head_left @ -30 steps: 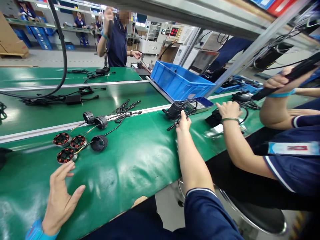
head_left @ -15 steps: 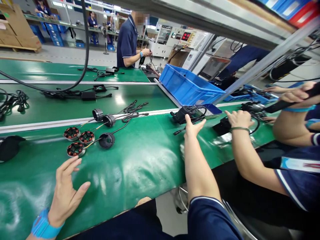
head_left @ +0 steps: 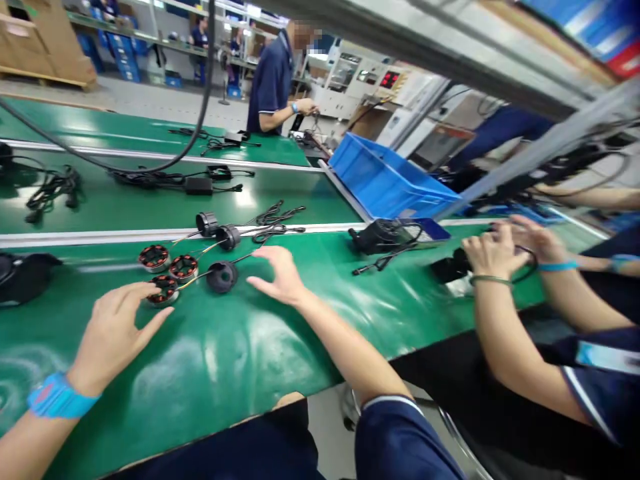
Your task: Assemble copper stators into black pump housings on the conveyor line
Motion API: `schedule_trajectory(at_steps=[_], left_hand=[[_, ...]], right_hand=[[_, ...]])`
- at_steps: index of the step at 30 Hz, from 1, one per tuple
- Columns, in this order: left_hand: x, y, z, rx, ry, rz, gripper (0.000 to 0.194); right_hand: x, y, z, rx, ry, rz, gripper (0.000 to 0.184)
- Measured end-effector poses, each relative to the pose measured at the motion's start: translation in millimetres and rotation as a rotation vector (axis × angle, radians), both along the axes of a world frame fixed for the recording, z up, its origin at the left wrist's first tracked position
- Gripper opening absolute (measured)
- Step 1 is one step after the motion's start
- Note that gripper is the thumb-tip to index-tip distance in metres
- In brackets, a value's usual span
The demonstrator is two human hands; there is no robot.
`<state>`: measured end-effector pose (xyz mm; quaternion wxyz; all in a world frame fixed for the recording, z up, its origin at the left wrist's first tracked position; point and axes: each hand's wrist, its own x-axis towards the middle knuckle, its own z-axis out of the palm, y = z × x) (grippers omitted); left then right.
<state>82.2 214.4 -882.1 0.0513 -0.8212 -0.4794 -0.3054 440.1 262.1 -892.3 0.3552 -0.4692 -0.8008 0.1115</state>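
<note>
My left hand [head_left: 123,327] is open at the nearest motor stator [head_left: 163,291], its fingertips over the ring's left edge; whether they touch it I cannot tell. Two more stators, a middle one [head_left: 183,268] and a far one [head_left: 154,257], lie just behind, with copper-coloured windings showing. Thin wires lead from the stators to black round caps. The nearest cap [head_left: 222,276] sits just left of my right hand [head_left: 278,275], which is open with thumb and fingers apart and nothing in it. Two other caps, one at the back [head_left: 206,224] and one beside it [head_left: 228,237], trail black cables [head_left: 275,220].
A black pump-like unit [head_left: 380,236] with a cable lies right of centre, before a blue bin [head_left: 387,177]. A co-worker's hands [head_left: 495,250] handle black parts at the right. Black adapters with cables [head_left: 199,186] lie on the strip behind. A black cable [head_left: 207,87] hangs in front.
My right hand has swung left, from near the black pump-like unit to beside the nearest cap. My left hand has moved up onto the nearest stator. The view has shifted slightly.
</note>
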Motion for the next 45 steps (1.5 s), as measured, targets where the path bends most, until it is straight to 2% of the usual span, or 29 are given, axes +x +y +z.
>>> schedule_trajectory(at_steps=[3, 5, 7, 10, 12, 14, 16, 18, 20, 23, 26, 31, 34, 36, 39, 41, 43, 45], left_hand=[[-11.0, 22.5, -17.7, -0.013, 0.052, -0.077, 0.038], [-16.4, 30.9, -24.6, -0.021, 0.089, -0.149, 0.037], [-20.6, 33.1, -24.9, -0.066, 0.110, -0.184, 0.034], [-25.9, 31.4, -16.1, -0.199, 0.094, -0.177, 0.029], [-29.2, 31.0, -9.0, -0.283, 0.066, -0.193, 0.027], [-32.1, 31.3, -3.8, -0.337, 0.039, -0.230, 0.026], [-34.2, 32.1, -1.4, -0.369, 0.021, -0.259, 0.026], [-35.9, 33.3, -0.9, -0.386, 0.014, -0.263, 0.027], [-38.1, 34.9, -0.5, -0.402, 0.018, -0.256, 0.028], [-42.6, 35.8, 2.2, -0.437, 0.039, -0.282, 0.026], [-44.7, 30.0, 4.1, -0.478, 0.055, -0.327, 0.031], [-36.0, 4.3, -1.3, -0.540, -0.002, -0.387, 0.032], [-39.2, -2.4, 4.9, -0.547, -0.061, -0.414, 0.037], [-54.9, 4.1, 19.2, -0.465, -0.045, -0.328, 0.051], [-95.3, 28.2, 48.3, -0.237, 0.089, 0.022, 0.071], [-120.5, 50.2, 60.5, -0.182, 0.234, 0.241, 0.079], [-134.1, 72.7, 60.1, -0.253, 0.402, 0.300, 0.068], [-135.1, 92.8, 49.6, -0.359, 0.512, 0.266, 0.050]], right_hand=[[-27.6, 22.8, -10.4, -0.137, -0.018, 0.166, 0.091], [-38.9, 28.7, -10.1, -0.239, -0.058, 0.222, 0.103], [-44.3, 23.3, -4.6, -0.330, -0.095, 0.241, 0.097], [-38.0, 3.2, 4.8, -0.399, -0.106, 0.245, 0.067], [-29.1, -10.0, 6.6, -0.302, -0.100, 0.244, 0.037], [-24.6, -21.3, 4.3, -0.305, -0.062, 0.307, 0.029], [-27.5, -31.5, -0.4, -0.406, -0.034, 0.353, 0.040], [-35.1, -40.9, -4.7, -0.516, -0.065, 0.339, 0.066], [-42.1, -50.8, -5.9, -0.596, -0.114, 0.303, 0.082], [-44.8, -72.5, -1.5, -0.687, -0.157, 0.249, 0.080], [-41.2, -106.2, 5.1, -0.712, -0.137, 0.218, 0.074], [-39.1, -160.1, 11.4, -0.861, -0.053, 0.292, 0.071], [-35.0, -164.2, 12.6, -0.861, -0.056, 0.374, 0.061], [-30.6, -152.3, 12.3, -0.781, -0.063, 0.369, 0.046], [-30.0, -122.6, 11.4, -0.607, -0.058, 0.282, 0.035], [-38.5, -100.9, 11.0, -0.498, -0.084, 0.283, 0.031], [-55.2, -79.9, 10.0, -0.393, -0.126, 0.346, 0.029], [-77.4, -60.3, 8.7, -0.279, -0.166, 0.414, 0.031]])
